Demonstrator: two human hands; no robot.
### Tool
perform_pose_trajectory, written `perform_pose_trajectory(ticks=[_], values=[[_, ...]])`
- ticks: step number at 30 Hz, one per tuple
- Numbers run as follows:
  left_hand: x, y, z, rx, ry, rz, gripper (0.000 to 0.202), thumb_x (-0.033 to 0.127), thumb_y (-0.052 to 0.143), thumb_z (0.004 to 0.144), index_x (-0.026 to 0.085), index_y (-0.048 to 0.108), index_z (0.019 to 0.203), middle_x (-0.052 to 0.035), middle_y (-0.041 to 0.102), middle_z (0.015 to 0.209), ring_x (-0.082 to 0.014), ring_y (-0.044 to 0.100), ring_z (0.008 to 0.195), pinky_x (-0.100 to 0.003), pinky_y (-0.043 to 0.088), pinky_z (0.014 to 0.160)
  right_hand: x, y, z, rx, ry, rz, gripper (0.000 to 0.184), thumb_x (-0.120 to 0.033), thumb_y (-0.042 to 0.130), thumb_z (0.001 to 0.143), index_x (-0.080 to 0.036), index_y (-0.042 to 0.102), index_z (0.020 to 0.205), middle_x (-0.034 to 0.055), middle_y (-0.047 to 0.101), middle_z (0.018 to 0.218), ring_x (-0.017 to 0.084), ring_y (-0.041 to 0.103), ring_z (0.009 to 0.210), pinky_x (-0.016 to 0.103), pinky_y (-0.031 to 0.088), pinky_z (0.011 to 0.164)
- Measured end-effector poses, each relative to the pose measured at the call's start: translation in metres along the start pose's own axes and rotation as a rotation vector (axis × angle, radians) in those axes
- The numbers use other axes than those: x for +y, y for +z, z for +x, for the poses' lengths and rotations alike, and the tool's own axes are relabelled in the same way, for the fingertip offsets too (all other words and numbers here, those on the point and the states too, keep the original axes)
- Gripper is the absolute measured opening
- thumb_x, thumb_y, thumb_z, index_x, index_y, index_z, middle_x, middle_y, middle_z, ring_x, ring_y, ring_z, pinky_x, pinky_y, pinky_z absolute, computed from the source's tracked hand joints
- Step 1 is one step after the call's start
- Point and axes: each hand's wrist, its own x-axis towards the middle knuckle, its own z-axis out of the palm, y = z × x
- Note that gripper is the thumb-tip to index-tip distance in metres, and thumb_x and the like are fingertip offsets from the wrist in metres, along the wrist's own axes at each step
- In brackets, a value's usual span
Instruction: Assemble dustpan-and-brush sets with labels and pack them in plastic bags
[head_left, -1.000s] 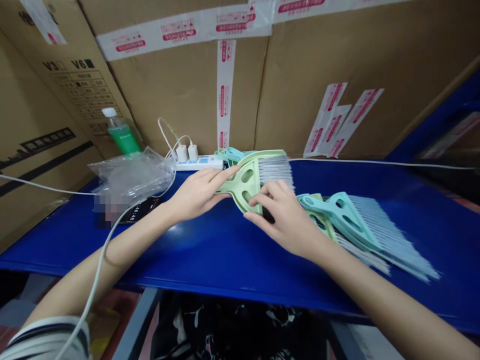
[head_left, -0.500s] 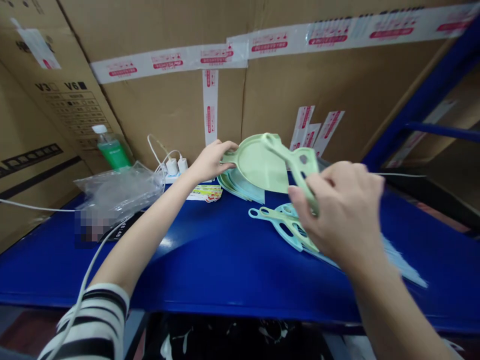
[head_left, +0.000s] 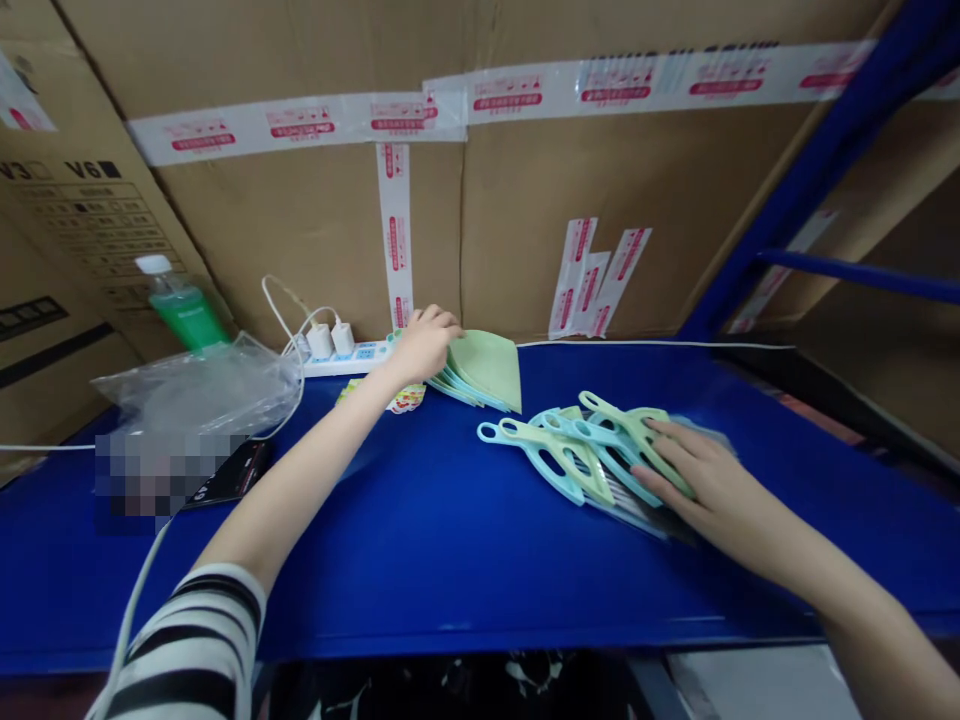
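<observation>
At the back of the blue table, my left hand is closed over the handle end of a pale green dustpan. That dustpan lies on top of a stack of green and light blue dustpans; my fingers hide their handles. To the right, my right hand grips a green hand brush by its edge, thumb on the near side and fingers on the far side. Beneath it lies an overlapping pile of blue and green hand brushes, handles pointing left and bristles to the right, partly covered by my hand.
Behind the table stand large taped cardboard boxes. At the left are a bottle of green liquid, a clear plastic bag, a dark phone-like device and cables. A power strip sits near my left hand. A blue post rises at right.
My left hand has lowered the green dustpan onto the stack. My right hand has brought the green brush down and right, away from the dustpan, onto the brush pile. The view has shifted slightly.
</observation>
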Motion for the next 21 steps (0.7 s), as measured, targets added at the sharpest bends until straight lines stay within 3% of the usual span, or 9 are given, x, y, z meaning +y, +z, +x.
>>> perform_pose_trajectory(ticks=[2, 4, 7, 10, 15, 21], values=[[0.024, 0.000, -0.006, -0.027, 0.084, -0.024, 0.038, 0.005, 0.038, 0.086, 0.014, 0.062, 0.114, -0.0127, 0.063, 0.116, -0.0279, 0.051, 0.113, -0.046, 0.040, 0.094, -0.007, 0.001, 0.000, 0.022, 0.010, -0.005, 0.054, -0.059, 0.024, 0.092, -0.021, 0.061, 0.083, 0.0195, 0.067, 0.111, 0.034, 0.061, 0.107, 0.050, 0.050, 0.087], [0.047, 0.001, -0.015, -0.118, 0.209, -0.071, 0.027, 0.024, 0.044, 0.093, 0.018, 0.063, 0.112, -0.0075, 0.067, 0.107, -0.0225, 0.059, 0.102, -0.035, 0.046, 0.088, -0.015, 0.000, 0.000, 0.030, -0.005, -0.002, 0.054, -0.058, 0.023, 0.093, -0.021, 0.061, 0.084, 0.0193, 0.067, 0.112, 0.033, 0.061, 0.108, 0.049, 0.051, 0.086], [0.067, 0.008, -0.032, -0.274, 0.324, -0.133, 0.044, 0.049, 0.052, 0.090, 0.014, 0.060, 0.115, -0.0100, 0.067, 0.107, -0.0242, 0.064, 0.095, -0.033, 0.051, 0.078, -0.026, -0.002, 0.000, 0.034, -0.031, 0.006, 0.051, -0.060, 0.026, 0.092, -0.021, 0.060, 0.088, 0.0188, 0.065, 0.117, 0.033, 0.060, 0.110, 0.049, 0.051, 0.087], [0.071, 0.017, -0.046, -0.312, 0.311, -0.156, 0.038, 0.041, 0.055, 0.090, 0.009, 0.059, 0.112, -0.0138, 0.067, 0.104, -0.0251, 0.066, 0.092, -0.033, 0.052, 0.078, -0.035, -0.001, 0.001, 0.034, -0.042, 0.020, 0.049, -0.061, 0.031, 0.091, -0.021, 0.058, 0.090, 0.0186, 0.064, 0.120, 0.034, 0.058, 0.115, 0.049, 0.050, 0.090], [0.060, 0.025, -0.063, -0.235, 0.225, -0.208, 0.037, 0.028, 0.054, 0.092, 0.012, 0.047, 0.126, -0.0144, 0.063, 0.117, -0.0250, 0.062, 0.105, -0.037, 0.052, 0.086, -0.053, 0.003, 0.006, 0.015, -0.066, 0.081, 0.047, -0.059, 0.031, 0.092, -0.020, 0.054, 0.101, 0.0197, 0.060, 0.127, 0.036, 0.050, 0.125, 0.051, 0.049, 0.093], [0.053, 0.028, -0.085, -0.149, 0.111, -0.263, 0.031, 0.018, 0.049, 0.092, 0.012, 0.047, 0.123, -0.0131, 0.063, 0.113, -0.0245, 0.060, 0.105, -0.039, 0.053, 0.085, -0.071, 0.003, 0.016, -0.108, -0.057, 0.163, 0.055, -0.064, 0.040, 0.086, -0.019, 0.048, 0.117, 0.0210, 0.049, 0.139, 0.038, 0.037, 0.134, 0.054, 0.044, 0.098]])
